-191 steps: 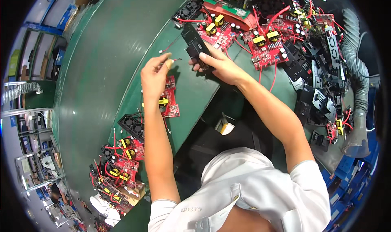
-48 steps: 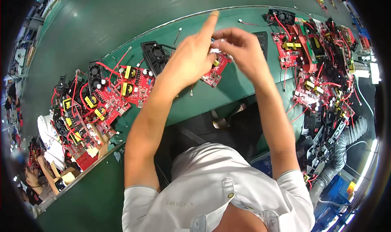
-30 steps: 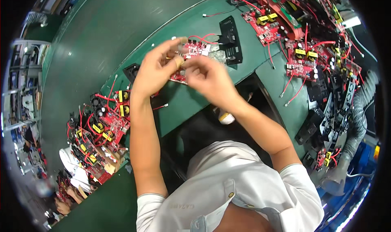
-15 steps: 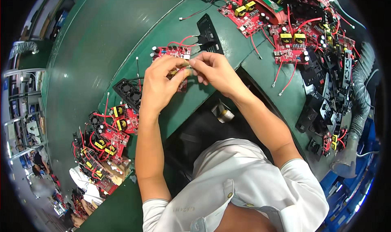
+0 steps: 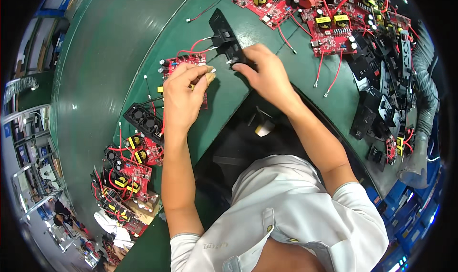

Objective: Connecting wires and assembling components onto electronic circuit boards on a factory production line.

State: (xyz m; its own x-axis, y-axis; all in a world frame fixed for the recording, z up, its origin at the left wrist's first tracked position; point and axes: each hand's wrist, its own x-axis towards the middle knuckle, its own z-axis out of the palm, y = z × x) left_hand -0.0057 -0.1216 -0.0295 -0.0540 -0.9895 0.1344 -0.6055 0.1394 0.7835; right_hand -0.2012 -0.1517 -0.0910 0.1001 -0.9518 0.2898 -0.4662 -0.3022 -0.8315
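Observation:
My left hand [image 5: 183, 95] pinches a small whitish wire terminal [image 5: 213, 71] between thumb and fingertips, over a red circuit board [image 5: 196, 59]. The hand hides much of that board. My right hand [image 5: 267, 71] is closed on the lower end of a black plastic panel [image 5: 224, 35], thumb on its near side. Two red wires [image 5: 196, 45] run from the board to the panel's terminals. Beside my left wrist lies a black twin-fan unit [image 5: 144, 119].
More red boards with yellow transformers crowd the bench on the left [image 5: 136, 172] and at the upper right [image 5: 331, 31]. Black plastic parts [image 5: 374, 105] pile up at the right, near a grey flexible duct [image 5: 426, 100]. The green bench [image 5: 114, 47] has a dark recess before me.
My right hand has moved away from the left fingertips and taken hold of the black panel. My left hand stays over the board. The whole view has shifted slightly.

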